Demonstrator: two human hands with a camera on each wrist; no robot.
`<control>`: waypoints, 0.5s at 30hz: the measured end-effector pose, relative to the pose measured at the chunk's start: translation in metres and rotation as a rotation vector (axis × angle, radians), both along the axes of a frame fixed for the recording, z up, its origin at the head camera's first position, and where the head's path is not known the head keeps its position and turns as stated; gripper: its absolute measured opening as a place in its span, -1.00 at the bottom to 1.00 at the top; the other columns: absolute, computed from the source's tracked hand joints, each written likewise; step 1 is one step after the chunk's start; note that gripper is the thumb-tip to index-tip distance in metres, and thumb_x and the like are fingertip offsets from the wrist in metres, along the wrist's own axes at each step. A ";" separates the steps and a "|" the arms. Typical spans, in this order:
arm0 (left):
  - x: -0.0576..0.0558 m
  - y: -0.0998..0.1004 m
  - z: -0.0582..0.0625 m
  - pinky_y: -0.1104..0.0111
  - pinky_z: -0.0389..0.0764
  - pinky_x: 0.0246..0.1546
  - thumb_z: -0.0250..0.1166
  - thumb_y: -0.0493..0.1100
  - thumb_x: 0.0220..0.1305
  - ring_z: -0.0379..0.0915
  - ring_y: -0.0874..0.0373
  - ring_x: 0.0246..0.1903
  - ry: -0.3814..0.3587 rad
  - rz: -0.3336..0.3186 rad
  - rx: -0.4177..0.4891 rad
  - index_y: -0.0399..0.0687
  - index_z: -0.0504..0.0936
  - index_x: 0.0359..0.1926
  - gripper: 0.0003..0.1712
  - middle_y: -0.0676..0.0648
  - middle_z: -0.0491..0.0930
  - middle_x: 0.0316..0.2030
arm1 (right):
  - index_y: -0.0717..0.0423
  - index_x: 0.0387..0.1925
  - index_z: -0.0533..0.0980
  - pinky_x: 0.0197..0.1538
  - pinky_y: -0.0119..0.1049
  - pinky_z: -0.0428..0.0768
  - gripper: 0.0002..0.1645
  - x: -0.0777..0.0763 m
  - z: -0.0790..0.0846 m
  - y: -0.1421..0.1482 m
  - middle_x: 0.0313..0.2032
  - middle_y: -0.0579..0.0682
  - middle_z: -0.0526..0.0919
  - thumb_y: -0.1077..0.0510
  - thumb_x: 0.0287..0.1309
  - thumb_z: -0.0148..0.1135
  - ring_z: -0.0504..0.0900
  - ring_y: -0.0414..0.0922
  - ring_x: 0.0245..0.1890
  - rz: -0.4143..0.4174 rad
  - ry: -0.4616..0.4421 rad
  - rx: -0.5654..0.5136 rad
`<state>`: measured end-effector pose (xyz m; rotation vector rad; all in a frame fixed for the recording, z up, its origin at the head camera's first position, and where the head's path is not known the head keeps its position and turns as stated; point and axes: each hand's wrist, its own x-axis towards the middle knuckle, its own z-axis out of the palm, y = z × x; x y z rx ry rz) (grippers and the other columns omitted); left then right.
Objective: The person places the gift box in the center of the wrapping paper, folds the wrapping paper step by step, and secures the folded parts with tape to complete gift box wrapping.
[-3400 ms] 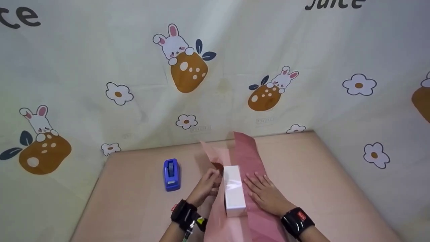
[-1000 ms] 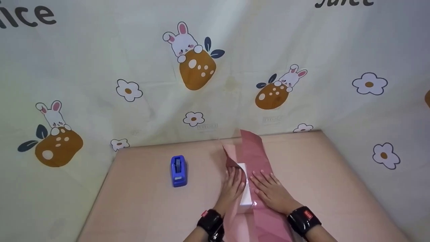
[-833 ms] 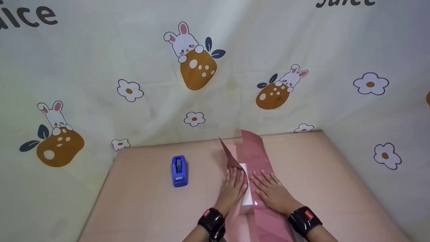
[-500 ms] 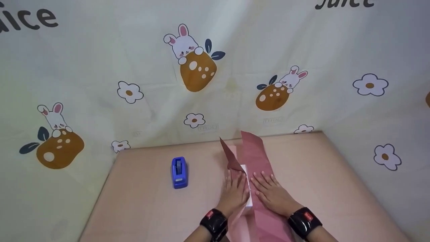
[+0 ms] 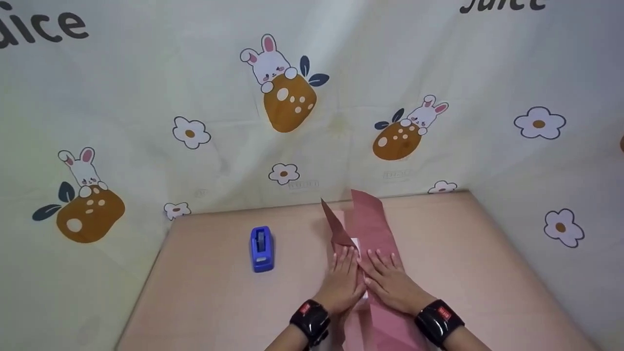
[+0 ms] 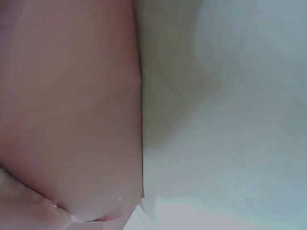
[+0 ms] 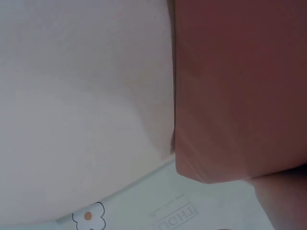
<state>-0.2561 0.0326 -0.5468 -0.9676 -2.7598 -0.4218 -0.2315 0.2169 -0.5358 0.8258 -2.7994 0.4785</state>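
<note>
Pink wrapping paper [image 5: 371, 224] runs lengthwise under and around a white box [image 5: 355, 243], of which only small patches show between the hands. My left hand [image 5: 342, 282] lies with straight fingers on the paper's left flap, pressing it over the box. The flap's far corner stands up, darker side showing. My right hand [image 5: 396, 288] rests on the right part of the paper, fingers spread, its tips meeting the left hand over the box. Large folded faces of the paper fill much of the left wrist view [image 6: 76, 96] and the right wrist view [image 7: 235, 86].
A blue tape dispenser [image 5: 262, 249] stands on the table [image 5: 209, 292], left of the paper. Behind the table hangs a pale cloth [image 5: 219, 73] printed with rabbits, fruit and flowers; it also closes in both sides.
My left hand has gone from holding the paper's left edge to lying over the box, taking the flap rightward. Less of the box shows. My right fingers have shifted slightly left.
</note>
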 end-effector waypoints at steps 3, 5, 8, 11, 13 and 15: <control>-0.002 -0.002 -0.004 -0.01 0.08 0.33 0.12 0.18 0.17 -0.04 -0.22 0.37 0.024 -0.008 0.119 -0.40 0.04 0.33 -0.05 -0.34 0.15 0.33 | -0.05 0.34 0.23 0.30 0.28 -0.07 -0.43 0.000 -0.001 -0.001 0.35 0.27 0.14 -0.05 0.34 -0.10 0.09 0.28 0.34 0.003 0.005 -0.009; 0.000 -0.002 -0.006 -0.05 0.11 0.30 0.21 0.19 0.09 -0.03 -0.28 0.35 0.031 -0.011 0.218 -0.38 0.02 0.32 0.00 -0.38 0.17 0.31 | -0.06 0.31 0.28 0.30 0.28 -0.08 -0.45 -0.001 -0.002 -0.001 0.35 0.28 0.15 -0.06 0.33 -0.08 0.09 0.30 0.34 0.006 0.015 -0.017; 0.010 -0.004 -0.006 -0.13 0.07 0.28 0.24 0.21 0.08 -0.11 -0.32 0.36 -0.070 -0.014 0.327 -0.37 -0.02 0.34 0.06 -0.42 0.09 0.33 | -0.06 0.29 0.30 0.31 0.27 -0.08 -0.47 -0.001 -0.003 -0.003 0.34 0.28 0.15 -0.05 0.34 -0.09 0.10 0.29 0.34 0.003 0.017 -0.021; 0.034 -0.011 0.000 -0.22 -0.03 0.27 0.22 0.24 0.11 -0.31 -0.34 0.38 -0.277 -0.060 0.408 -0.33 -0.11 0.40 0.11 -0.39 -0.12 0.40 | -0.05 0.29 0.32 0.31 0.27 -0.06 -0.49 -0.001 -0.005 -0.005 0.34 0.27 0.15 -0.04 0.35 -0.11 0.10 0.28 0.34 -0.001 0.014 -0.013; 0.057 -0.020 0.006 -0.24 -0.05 0.26 0.20 0.25 0.14 -0.44 -0.31 0.39 -0.403 -0.093 0.437 -0.24 -0.21 0.43 0.13 -0.31 -0.32 0.44 | -0.06 0.29 0.31 0.31 0.26 -0.04 -0.49 -0.001 -0.006 -0.006 0.35 0.26 0.15 -0.04 0.36 -0.13 0.10 0.27 0.34 -0.001 0.015 -0.004; 0.076 -0.026 0.003 -0.16 0.06 0.28 0.04 0.35 0.21 -0.51 -0.13 0.42 -0.368 -0.130 0.454 -0.05 -0.38 0.45 0.10 -0.14 -0.56 0.43 | -0.06 0.29 0.31 0.31 0.26 -0.03 -0.49 -0.002 -0.007 -0.006 0.35 0.26 0.16 -0.04 0.36 -0.13 0.10 0.27 0.34 -0.003 0.019 -0.003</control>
